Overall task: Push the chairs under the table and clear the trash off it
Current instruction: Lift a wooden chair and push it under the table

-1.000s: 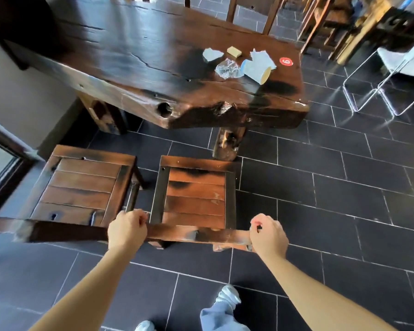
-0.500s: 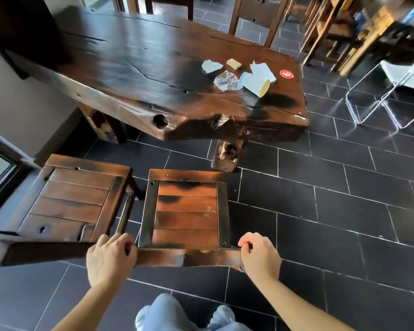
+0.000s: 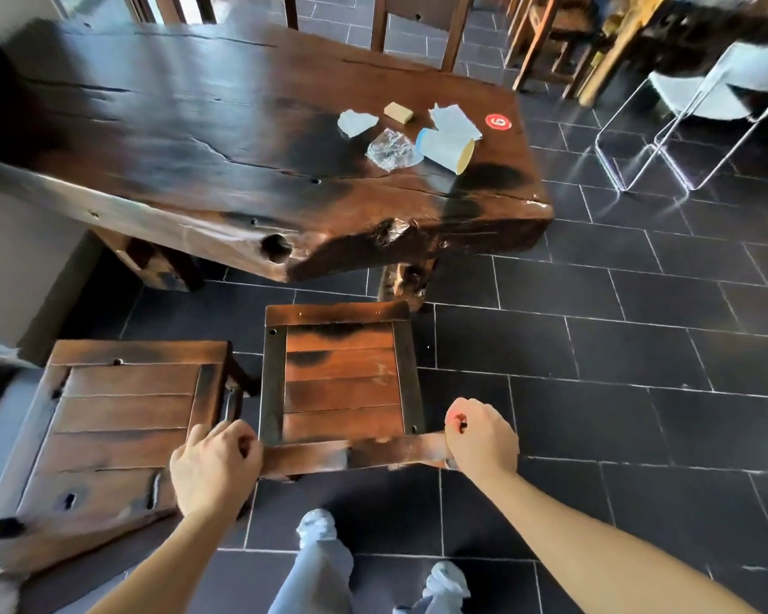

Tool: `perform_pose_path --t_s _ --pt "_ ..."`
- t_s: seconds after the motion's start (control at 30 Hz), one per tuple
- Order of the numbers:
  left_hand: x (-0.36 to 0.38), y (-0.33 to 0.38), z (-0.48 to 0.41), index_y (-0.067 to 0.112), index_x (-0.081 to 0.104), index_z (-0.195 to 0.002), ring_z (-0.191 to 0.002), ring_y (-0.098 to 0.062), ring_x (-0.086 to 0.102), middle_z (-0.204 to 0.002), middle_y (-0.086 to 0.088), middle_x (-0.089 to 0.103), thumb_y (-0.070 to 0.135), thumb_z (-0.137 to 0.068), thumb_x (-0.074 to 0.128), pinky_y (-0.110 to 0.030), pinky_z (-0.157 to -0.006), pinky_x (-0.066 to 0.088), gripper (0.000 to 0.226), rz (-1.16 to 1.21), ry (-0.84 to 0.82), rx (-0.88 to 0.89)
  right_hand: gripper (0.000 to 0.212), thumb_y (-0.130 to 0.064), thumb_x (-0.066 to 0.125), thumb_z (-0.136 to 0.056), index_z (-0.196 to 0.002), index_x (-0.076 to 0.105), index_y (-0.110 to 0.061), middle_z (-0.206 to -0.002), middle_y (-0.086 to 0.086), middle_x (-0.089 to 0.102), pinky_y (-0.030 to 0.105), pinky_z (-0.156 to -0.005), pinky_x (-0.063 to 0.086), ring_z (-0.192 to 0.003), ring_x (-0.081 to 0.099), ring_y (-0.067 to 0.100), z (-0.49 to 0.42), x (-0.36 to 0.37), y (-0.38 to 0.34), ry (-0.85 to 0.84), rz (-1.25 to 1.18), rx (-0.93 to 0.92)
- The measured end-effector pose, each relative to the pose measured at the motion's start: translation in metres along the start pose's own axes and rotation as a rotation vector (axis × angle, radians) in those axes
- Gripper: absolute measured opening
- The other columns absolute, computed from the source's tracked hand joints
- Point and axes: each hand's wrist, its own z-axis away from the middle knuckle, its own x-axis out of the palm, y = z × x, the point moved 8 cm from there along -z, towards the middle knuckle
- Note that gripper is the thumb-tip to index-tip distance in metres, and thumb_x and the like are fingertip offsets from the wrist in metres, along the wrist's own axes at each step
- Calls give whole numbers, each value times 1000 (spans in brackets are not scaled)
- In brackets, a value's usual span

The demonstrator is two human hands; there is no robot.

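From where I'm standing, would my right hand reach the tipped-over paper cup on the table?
Probably not yet: the right hand grips the back rail of the chair, which stands between you and the table, with the paper cup lying well beyond its seat.

Left hand [image 3: 216, 469], right hand [image 3: 482, 438], both curled

The person wore loose pale blue-grey trousers [image 3: 322, 573] and whitish footwear [image 3: 448, 579], too blurred to tell shoes from socks, while both forearms [image 3: 604, 547] were bare from the frame's lower edge to the left hand [image 3: 213, 471] and right hand [image 3: 484, 440].
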Motion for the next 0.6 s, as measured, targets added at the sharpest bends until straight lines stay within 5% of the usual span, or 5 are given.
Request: perform_pose_path --t_s 0.13,0.47,0.6 --pt "-8 -7 -41 29 66 -66 -78 -26 60 -72 5 70 25 -71 71 -34 -67 44 8 18 -53 10 10 -19 58 -89 -84 64 -25 -75 -12 52 29 -63 56 -71 53 12 -15 7 -21 8 -12 26" --pt "-12 -6 -114 28 66 -68 -76 -25 57 -72 3 69 25 -75 69 -34 -65 43 9 -36 -76 89 11 -22 56 -89 -81 63 -27 -76 -11 62 17 -54 45 -67 56 9 -61 21 -49 15 -15 63" --pt "-14 1 -139 26 64 -65 -82 -28 59 -73 2 68 24 -75 68 -34 -66 40 11 -40 -59 90 11 -23 55 -89 -81 61 -27 -77 -10 62 24 -60 55 -69 58 11 -80 23 -56 21 -6 72"
